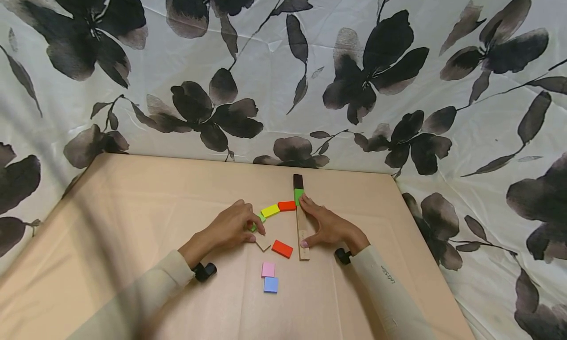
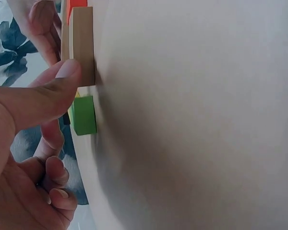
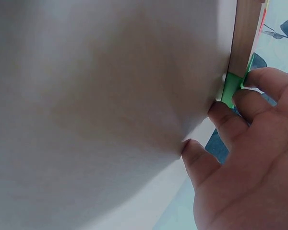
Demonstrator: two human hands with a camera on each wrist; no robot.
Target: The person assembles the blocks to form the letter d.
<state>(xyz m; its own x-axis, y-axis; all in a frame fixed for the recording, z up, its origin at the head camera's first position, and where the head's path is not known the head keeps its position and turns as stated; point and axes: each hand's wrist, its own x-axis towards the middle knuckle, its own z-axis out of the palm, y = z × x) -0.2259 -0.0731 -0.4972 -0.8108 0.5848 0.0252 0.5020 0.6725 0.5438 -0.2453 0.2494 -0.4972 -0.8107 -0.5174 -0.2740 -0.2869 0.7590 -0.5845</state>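
My left hand [image 1: 232, 224] pinches one end of a small plain wooden block [image 1: 263, 243] with thumb and index finger. Just beyond its fingers sits a green block [image 2: 85, 115], partly hidden in the head view. A yellow block [image 1: 270, 210] and a red block [image 1: 287, 206] continue from there in a curved row. That row meets a straight line of a black block [image 1: 298, 181], a second green block [image 1: 299, 196] and plain wooden pieces [image 1: 303, 254]. Along the line's right side, my right hand [image 1: 328, 223] touches the second green block with fingertips, its thumb on the wood.
Nearer me lie a loose red block [image 1: 282, 249], a pink block [image 1: 267, 269] and a blue block [image 1: 271, 285], the last two touching. A tan cloth [image 1: 212, 300] covers the table. Behind it hangs a white curtain [image 1: 283, 89] with dark flowers.
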